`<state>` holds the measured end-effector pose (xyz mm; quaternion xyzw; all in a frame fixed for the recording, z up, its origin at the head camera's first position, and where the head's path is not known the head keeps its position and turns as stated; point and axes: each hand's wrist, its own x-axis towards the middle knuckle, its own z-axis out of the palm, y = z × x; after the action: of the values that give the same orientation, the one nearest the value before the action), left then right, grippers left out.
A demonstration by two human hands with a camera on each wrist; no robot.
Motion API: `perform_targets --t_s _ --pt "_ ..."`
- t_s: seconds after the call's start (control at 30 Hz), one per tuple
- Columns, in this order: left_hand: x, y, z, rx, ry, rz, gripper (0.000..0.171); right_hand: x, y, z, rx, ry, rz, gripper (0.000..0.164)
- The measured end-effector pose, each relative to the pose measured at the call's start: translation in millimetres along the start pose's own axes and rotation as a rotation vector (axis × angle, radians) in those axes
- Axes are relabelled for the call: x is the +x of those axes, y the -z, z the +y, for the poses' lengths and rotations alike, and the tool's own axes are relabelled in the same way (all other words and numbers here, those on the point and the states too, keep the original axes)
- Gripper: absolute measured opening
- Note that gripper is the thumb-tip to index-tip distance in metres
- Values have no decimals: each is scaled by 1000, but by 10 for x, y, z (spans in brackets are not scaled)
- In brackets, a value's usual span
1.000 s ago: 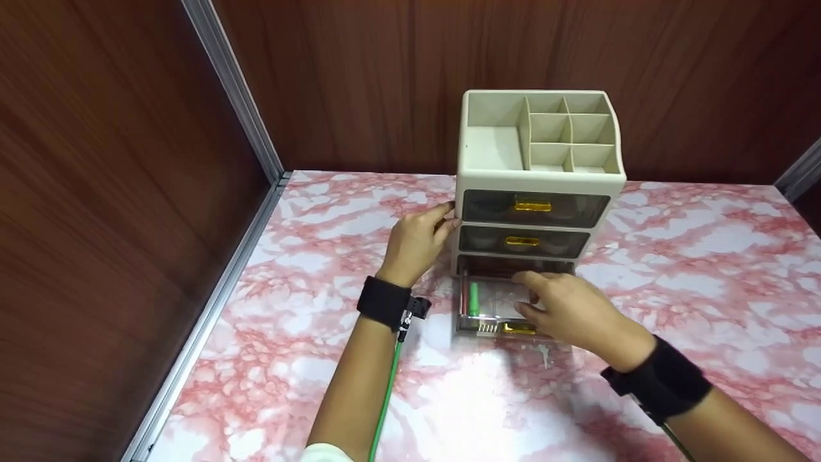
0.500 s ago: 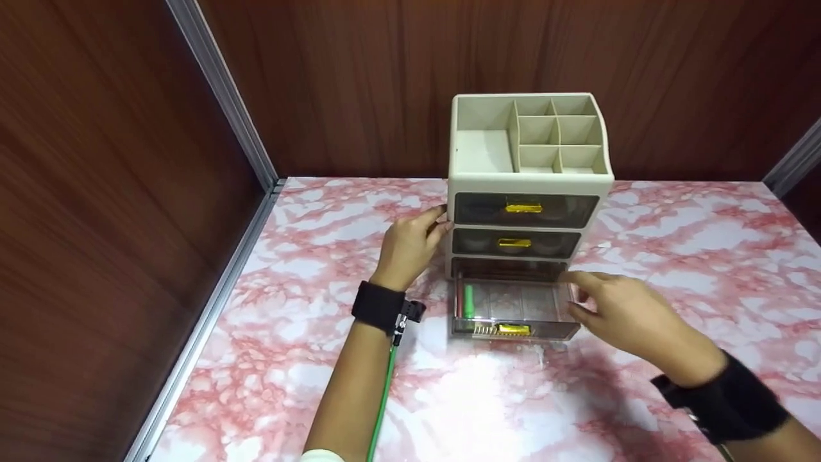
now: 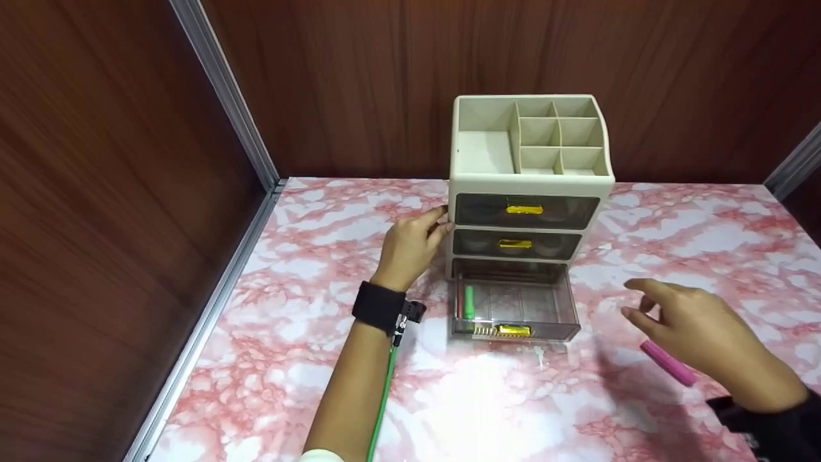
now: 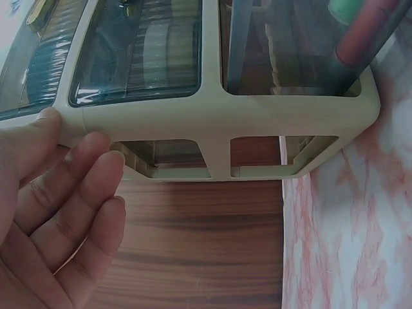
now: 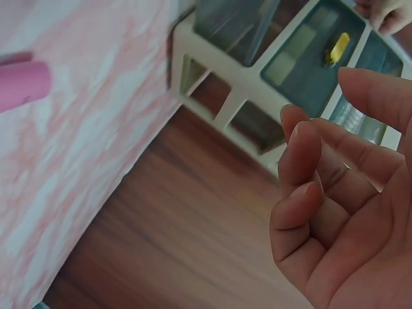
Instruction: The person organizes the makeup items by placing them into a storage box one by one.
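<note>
A cream desktop drawer organizer (image 3: 531,185) stands on the marbled table. Its clear bottom drawer (image 3: 555,332) is pulled out, with a green pen-like stick (image 3: 469,301) and a reddish one along the drawer's left side. My left hand (image 3: 408,250) touches the organizer's left side with thumb and fingertips, the other fingers loosely bent in the left wrist view. To the right of the drawer, my right hand (image 3: 696,321) is raised over the table, fingers loosely bent and nothing in them. Below it lies a smooth pink pen-like stick (image 3: 668,363), whose end shows in the right wrist view.
The two upper drawers, with gold handles (image 3: 524,209), are closed. Compartments divide the organizer's top. Dark wood panels (image 3: 359,83) rise behind and to the left, with a metal post (image 3: 221,90) in the left corner. A green cable (image 3: 385,398) runs along the left forearm.
My right hand has moved right, from over the open drawer to beyond its right side. The pink stick has come into sight beneath it. My left hand stays at the organizer's side.
</note>
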<state>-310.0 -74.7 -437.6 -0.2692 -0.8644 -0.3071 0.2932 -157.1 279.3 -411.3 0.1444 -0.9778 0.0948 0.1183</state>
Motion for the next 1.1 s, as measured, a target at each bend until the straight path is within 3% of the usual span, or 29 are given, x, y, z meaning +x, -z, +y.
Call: perform_targets --t_s 0.27,0.6,1.1 --pt "-12 -4 -2 14 3 6 33 -223 -45 213 -2 -103 -51 45" --pt "-15 -1 -9 4 12 -7 34 -551 -229 488 86 -232 -284 61" --pt "-9 -11 -18 -6 1 -3 35 -753 -367 646 77 -315 -347 66"
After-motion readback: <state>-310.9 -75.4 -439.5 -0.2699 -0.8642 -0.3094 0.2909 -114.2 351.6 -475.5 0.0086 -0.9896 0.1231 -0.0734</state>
